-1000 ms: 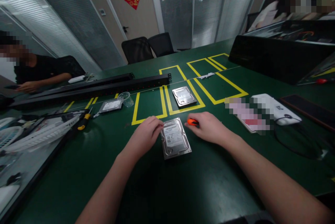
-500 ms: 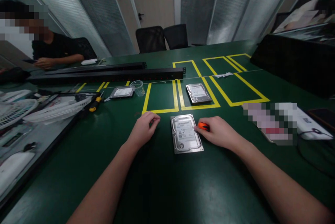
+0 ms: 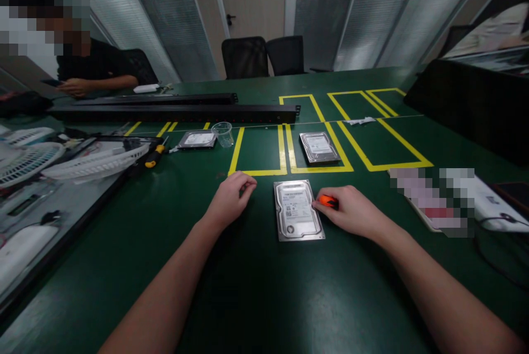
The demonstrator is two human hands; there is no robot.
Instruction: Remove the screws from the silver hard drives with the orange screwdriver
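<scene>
Head view: the drive [image 3: 298,213] lies flat on the worktop [image 3: 248,299], label up, slightly right of and below the frame's centre.
Drive's long axis: mostly up and down the frame, lower end set a little to the right.
Right hand [image 3: 351,210]: the nearer one, by the drive's right edge; from this grip the drive lies left. Whether the fingertips touch it, I cannot tell.
Right grip: wrapped on an orange handle [image 3: 328,200], partly hidden.
Left hand [image 3: 231,197]: left of the drive, apart from it, level with its upper part.
Left grip: narrow, fingers curled toward the thumb; cannot tell whether they meet or pinch something small.
Rear drive [image 3: 320,147]: above the first in the frame, inside yellow tape [image 3: 322,170].
Cup [image 3: 224,134]: left of the rear drive, beside a third drive [image 3: 198,140].
</scene>
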